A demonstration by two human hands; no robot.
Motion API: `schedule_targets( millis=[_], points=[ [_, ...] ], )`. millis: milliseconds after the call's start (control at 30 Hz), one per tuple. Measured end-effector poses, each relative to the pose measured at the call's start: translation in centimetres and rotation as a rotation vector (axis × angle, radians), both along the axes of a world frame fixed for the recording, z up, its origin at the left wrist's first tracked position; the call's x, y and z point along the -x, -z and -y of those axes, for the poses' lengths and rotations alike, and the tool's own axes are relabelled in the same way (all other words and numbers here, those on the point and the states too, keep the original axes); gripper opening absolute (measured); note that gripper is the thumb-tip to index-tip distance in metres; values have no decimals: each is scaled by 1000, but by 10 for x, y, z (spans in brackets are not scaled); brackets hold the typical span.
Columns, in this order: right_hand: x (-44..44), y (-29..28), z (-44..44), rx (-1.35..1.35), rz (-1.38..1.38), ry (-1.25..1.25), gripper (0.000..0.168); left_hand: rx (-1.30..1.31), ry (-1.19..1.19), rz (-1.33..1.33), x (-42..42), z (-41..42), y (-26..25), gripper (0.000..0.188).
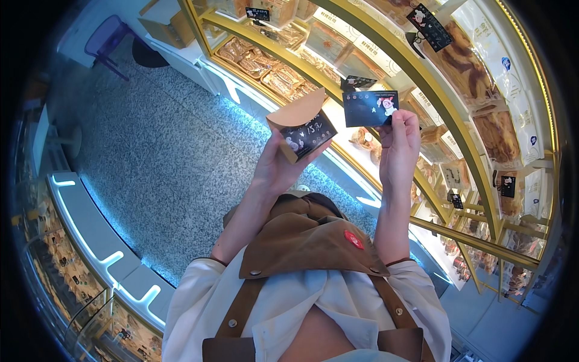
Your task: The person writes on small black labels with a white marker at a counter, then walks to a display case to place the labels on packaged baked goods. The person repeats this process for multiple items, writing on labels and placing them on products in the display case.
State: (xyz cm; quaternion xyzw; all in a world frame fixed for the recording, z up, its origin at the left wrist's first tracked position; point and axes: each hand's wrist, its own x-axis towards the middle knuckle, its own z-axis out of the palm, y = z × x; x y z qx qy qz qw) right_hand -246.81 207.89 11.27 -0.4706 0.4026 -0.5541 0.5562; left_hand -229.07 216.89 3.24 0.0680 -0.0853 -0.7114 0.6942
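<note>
My left hand (281, 167) grips a small kraft cardboard box (296, 108) with a curved flap. Black price cards (312, 133) with chalk-style writing and a cartoon figure show in the box's opening. A single black card (364, 108) is pinched between the thumb and fingers of my right hand (400, 131), its cartoon side up. Just behind this card, another black price card (362, 82) stands in a clip holder at the shelf's edge. Both hands are in front of a lit bakery display shelf (407, 81).
Packaged loaves (497, 135) and wrapped pastries (285, 79) fill the gold-framed shelves to the right. A larger price card (429, 27) stands on the upper shelf. Speckled floor (181, 135) lies to the left, with a purple chair (106, 38) beyond. A curved display counter (90, 221) runs along the lower left.
</note>
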Motion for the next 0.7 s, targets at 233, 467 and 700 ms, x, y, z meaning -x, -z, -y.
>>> schedule_targets(
  millis=[233,467,700],
  points=[
    [-1,-1,14,512,-614,125,19,-55,158,96,6,3,-10,107],
    [-5,-18,-5,732,-713,-364,25,-19,291,80,4,1,-7,94],
    [-2,-14,-7,1036,-861,-370,12,-57,272,130,7,5,-22,90]
  ],
)
